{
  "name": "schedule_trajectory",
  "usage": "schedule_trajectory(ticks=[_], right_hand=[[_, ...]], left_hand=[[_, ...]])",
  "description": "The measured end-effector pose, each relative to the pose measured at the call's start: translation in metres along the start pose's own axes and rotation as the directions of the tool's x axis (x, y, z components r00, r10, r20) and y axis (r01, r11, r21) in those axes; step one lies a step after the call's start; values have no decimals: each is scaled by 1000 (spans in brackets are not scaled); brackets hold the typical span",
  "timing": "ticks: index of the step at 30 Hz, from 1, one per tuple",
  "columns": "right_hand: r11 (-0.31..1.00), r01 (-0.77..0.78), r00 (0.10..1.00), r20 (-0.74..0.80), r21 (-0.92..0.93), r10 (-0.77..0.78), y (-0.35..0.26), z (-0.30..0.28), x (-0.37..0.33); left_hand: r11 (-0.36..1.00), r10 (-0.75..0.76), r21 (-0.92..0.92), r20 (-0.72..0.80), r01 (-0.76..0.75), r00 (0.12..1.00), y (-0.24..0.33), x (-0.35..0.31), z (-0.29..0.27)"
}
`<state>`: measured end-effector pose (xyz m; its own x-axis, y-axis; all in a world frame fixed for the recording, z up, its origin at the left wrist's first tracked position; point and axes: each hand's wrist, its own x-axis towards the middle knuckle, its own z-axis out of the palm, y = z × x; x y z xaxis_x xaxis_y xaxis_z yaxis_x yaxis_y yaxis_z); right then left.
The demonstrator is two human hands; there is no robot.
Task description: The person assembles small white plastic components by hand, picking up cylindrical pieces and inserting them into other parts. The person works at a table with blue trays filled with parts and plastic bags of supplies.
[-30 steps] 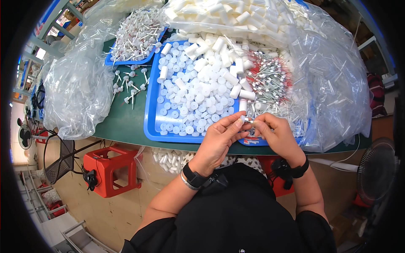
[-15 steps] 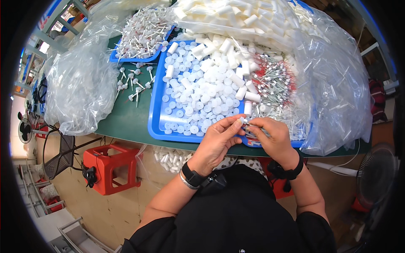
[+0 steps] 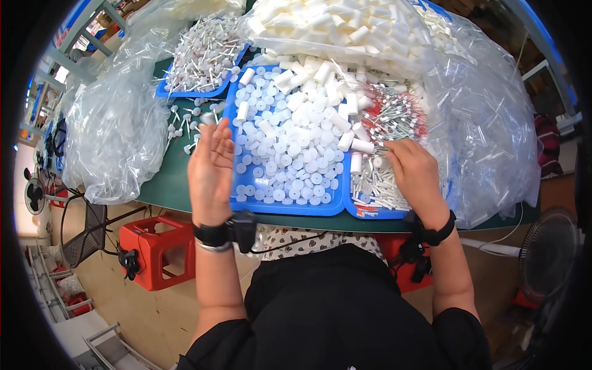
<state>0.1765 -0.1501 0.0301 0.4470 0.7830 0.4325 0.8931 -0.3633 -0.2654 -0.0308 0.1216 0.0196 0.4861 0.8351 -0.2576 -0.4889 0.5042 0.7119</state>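
Observation:
My left hand (image 3: 211,169) is raised at the left edge of the blue tray (image 3: 280,206), palm turned inward and fingers stretched out. Just beyond its fingertips is a blurred whitish piece (image 3: 208,117); whether it is in the air or on the table I cannot tell. Over the right-hand tray my right hand (image 3: 416,176) has its thumb and fingers pinched together at the near edge of a heap of metal pins with red ends (image 3: 398,114). What lies between those fingertips is hidden. Translucent white discs (image 3: 293,148) fill much of the blue tray.
White foam cylinders (image 3: 324,71) lie behind the discs, under a large clear bag of them (image 3: 345,24). Small white tubes (image 3: 376,185) lie near my right hand. Disc-headed pins (image 3: 203,52) fill the far-left tray. Plastic bags (image 3: 114,135) flank the table; a red stool (image 3: 157,253) stands below.
My hands were together at the tray's front edge around a small white piece. The left has swung out left and spread; the right has moved forward and right to the pins.

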Motion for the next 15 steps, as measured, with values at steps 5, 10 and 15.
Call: schedule_trajectory(ticks=[5, 10, 15], right_hand=[[985, 48, 997, 71, -167, -36, 5, 13, 10], [969, 54, 989, 144, -243, -19, 9, 17, 13], [996, -86, 992, 88, -3, 86, 2, -5, 4]], left_hand=[[842, -33, 523, 287, -128, 957, -25, -18, 18], [289, -26, 699, 689, -654, 725, -87, -51, 35], [41, 40, 652, 756, -757, 653, -102, -52, 46]])
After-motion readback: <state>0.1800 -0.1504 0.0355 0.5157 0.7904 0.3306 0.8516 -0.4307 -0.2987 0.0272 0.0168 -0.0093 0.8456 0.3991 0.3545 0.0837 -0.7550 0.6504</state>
